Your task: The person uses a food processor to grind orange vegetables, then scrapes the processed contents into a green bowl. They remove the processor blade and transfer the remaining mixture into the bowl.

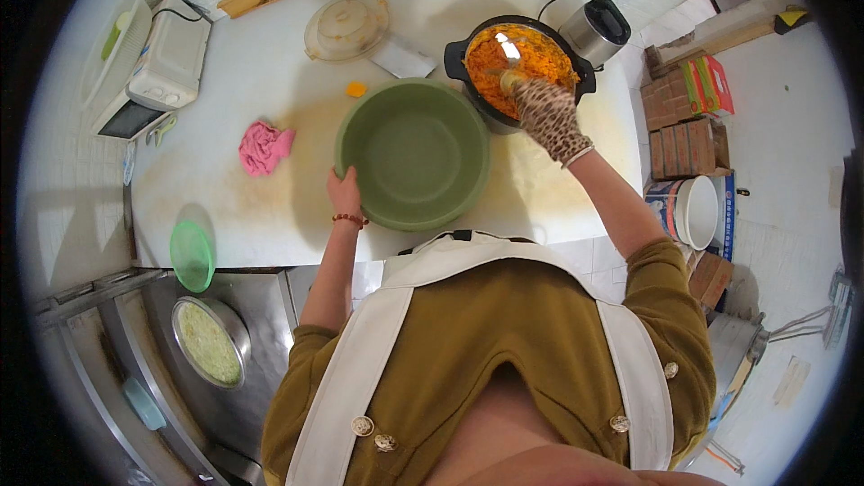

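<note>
My left hand (345, 193) grips the near left rim of a green plastic basin (413, 148), which looks bare inside. To its upper right stands a black-rimmed pot (455, 61) with two side handles, holding finely chopped or shredded orange food (496, 81). My right hand (548, 111), in a leopard-print glove, reaches over the pot's near edge. Its fingers close on a yellowish handle (511, 81); the tool's far end is hard to make out against the food. Left of the basin lie a small orange piece (356, 89) and a crumpled pink cloth (260, 147).
Beyond the basin lie a cleaver-like metal blade (405, 57) and a clear amber lid (347, 25). A steel appliance (594, 30) stands beside the pot, a microwave (165, 57) at far left. A green bowl (192, 255) overhangs the table edge near a metal bowl of pale green food (210, 343).
</note>
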### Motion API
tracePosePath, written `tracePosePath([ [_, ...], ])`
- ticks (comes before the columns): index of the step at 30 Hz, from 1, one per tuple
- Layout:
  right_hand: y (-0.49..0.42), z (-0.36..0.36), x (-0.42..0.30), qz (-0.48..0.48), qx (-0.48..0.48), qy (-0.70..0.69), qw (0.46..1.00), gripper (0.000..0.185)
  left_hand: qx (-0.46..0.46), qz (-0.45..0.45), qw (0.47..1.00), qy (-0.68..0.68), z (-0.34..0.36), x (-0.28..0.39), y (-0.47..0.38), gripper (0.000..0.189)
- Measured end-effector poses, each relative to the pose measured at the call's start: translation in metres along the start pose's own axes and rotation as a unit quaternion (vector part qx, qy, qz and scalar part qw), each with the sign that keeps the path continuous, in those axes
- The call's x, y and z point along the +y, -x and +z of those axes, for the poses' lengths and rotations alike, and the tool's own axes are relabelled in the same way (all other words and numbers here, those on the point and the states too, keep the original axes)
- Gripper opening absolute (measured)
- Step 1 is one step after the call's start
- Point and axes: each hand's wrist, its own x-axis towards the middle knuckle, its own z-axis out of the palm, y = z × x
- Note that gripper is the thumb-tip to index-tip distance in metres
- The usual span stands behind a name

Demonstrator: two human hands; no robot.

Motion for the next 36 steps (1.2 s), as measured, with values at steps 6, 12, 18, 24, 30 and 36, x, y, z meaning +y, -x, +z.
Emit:
tracePosePath([
  [6, 0.012, 0.012, 0.057, 0.293, 0.181, -0.363, 0.866, 0.015, 0.0, 0.001, 1.0, 0.011, 0.001, -0.002, -0.002, 0.025],
  [12, 0.052, 0.037, 0.052, 0.492, 0.177, -0.645, 0.558, 0.016, 0.006, -0.007, 1.0, 0.0, -0.001, -0.012, -0.01, 0.023],
  [18, 0.063, 0.04, 0.058, 0.425, 0.199, -0.699, 0.539, 0.011, 0.005, -0.001, 1.0, -0.004, -0.001, -0.01, -0.009, 0.023],
  [24, 0.075, 0.026, 0.061, 0.488, 0.151, -0.676, 0.532, 0.013, 0.017, -0.011, 1.0, -0.015, -0.001, -0.002, -0.005, 0.023],
  [30, 0.072, 0.027, 0.072, 0.386, 0.243, -0.676, 0.579, 0.012, -0.005, 0.012, 1.0, 0.014, -0.003, -0.009, -0.007, 0.023],
  [36, 0.076, 0.034, 0.056, 0.484, 0.136, -0.636, 0.585, 0.011, 0.016, -0.003, 0.998, -0.057, -0.005, -0.027, -0.023, 0.034],
])
